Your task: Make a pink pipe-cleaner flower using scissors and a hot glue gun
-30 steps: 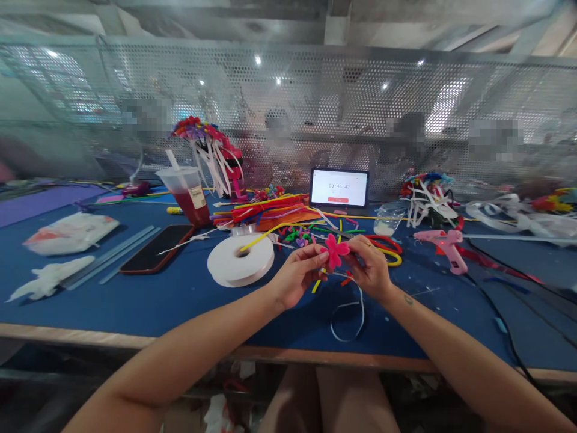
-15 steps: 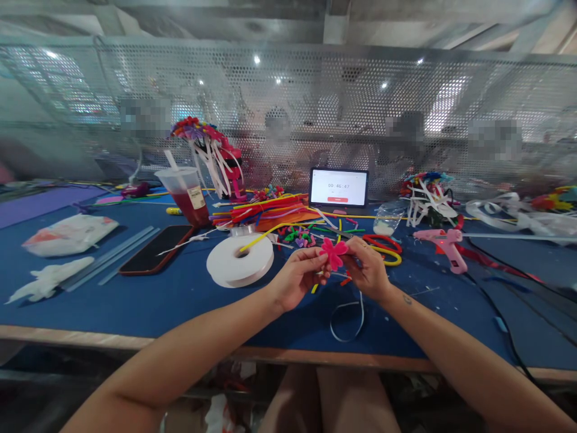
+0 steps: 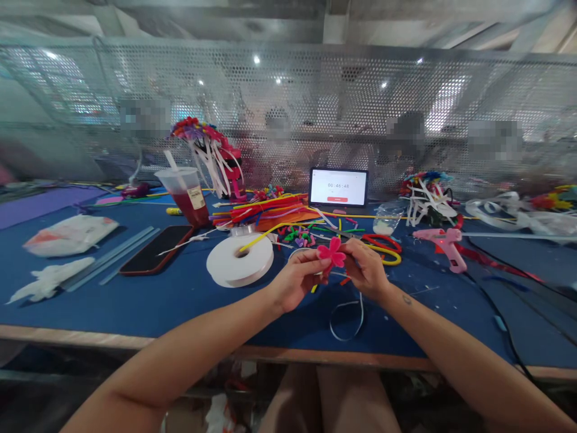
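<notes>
A pink pipe-cleaner flower (image 3: pixel 332 254) with several looped petals is held up over the table between both hands. My left hand (image 3: pixel 301 273) pinches its left petals, thumb on top. From the other side my right hand (image 3: pixel 366 269) has its fingers closed at the flower's right edge; its fingertips are partly hidden. Below the hands a thin white ribbon loop (image 3: pixel 347 322) lies on the blue table top. Just behind them are short twisted pipe-cleaner pieces (image 3: pixel 300 236) in green, purple and pink.
A white ribbon roll (image 3: pixel 238 258), a phone (image 3: pixel 157 249) and a drink cup (image 3: pixel 184 195) are to the left. Long pipe cleaners (image 3: pixel 265 210) lie behind. A tablet (image 3: pixel 338 187) displays a timer. At right lies a pink glue gun (image 3: pixel 446 245) with its cord.
The flower has turned slightly and shifted a little left, its petals now more spread out to view. Both hands keep their hold. The timer moved from 46:47 to 46:48.
</notes>
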{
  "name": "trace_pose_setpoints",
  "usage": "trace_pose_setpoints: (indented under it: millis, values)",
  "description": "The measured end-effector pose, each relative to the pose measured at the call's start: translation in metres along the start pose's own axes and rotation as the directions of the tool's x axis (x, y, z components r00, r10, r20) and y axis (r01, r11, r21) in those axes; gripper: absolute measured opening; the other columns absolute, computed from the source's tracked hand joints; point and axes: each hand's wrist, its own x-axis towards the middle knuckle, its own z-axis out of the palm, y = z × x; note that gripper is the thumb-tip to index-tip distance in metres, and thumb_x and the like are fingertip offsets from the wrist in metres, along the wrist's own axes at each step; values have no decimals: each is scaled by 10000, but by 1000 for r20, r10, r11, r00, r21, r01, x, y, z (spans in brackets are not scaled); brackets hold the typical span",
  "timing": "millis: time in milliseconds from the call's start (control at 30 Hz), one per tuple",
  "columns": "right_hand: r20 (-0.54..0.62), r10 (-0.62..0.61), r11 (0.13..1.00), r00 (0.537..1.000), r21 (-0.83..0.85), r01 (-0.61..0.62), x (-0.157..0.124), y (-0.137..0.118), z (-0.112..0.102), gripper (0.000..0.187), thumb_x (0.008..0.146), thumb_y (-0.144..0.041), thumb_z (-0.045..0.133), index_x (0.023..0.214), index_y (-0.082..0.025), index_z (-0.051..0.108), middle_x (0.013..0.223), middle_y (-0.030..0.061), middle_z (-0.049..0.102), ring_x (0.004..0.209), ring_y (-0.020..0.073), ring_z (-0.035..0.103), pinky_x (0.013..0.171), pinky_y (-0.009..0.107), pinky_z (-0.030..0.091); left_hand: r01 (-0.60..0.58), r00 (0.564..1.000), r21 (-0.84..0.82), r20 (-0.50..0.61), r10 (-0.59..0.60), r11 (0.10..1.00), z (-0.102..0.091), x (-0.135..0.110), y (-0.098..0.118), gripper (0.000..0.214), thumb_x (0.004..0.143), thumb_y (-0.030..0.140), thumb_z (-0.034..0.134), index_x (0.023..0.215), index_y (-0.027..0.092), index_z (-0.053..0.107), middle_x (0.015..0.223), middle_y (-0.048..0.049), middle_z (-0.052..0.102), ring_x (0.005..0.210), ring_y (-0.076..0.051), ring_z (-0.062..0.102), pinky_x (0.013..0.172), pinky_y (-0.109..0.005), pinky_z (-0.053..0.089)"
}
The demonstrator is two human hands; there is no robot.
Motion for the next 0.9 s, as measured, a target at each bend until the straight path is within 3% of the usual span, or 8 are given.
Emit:
trace_pose_setpoints:
  millis: [267,500,700,900]
  values:
    - [34,-62,997,998,-43,63,4,-2,-2,173,856,-133,477,991,-206,557,745,22,543,700,147,494,621,263,442,-35,999,-31,-34,34,999,-2,3,-3,260,564,254,820,709,99,670,586,5,570,527,-56,491,496,-172,390]
    - [-14,-114,988,993,-109,112,6,1,3,170,863,-115,480,990,-197,557,729,22,568,674,139,502,616,245,459,-44,996,-71,-74,39,997,2,1,-4,275,538,229,835,727,103,679,612,1,586,562,-64,502,488,-165,402]
    - [-47,-140,985,989,-110,134,5,3,4,151,873,-100,467,927,-201,565,691,19,560,656,136,489,591,227,452,-36,999,-61,-42,33,998,1,2,-6,273,556,240,829,748,110,683,618,0,581,554,-59,500,509,-170,421]
    - [-39,-148,980,988,-138,141,3,4,3,205,864,-113,491,1027,-209,571,704,25,571,665,148,486,603,249,459,-33,999,-43,-24,32,999,2,-1,-6,265,604,241,803,799,110,681,622,6,575,558,-56,503,518,-172,418]
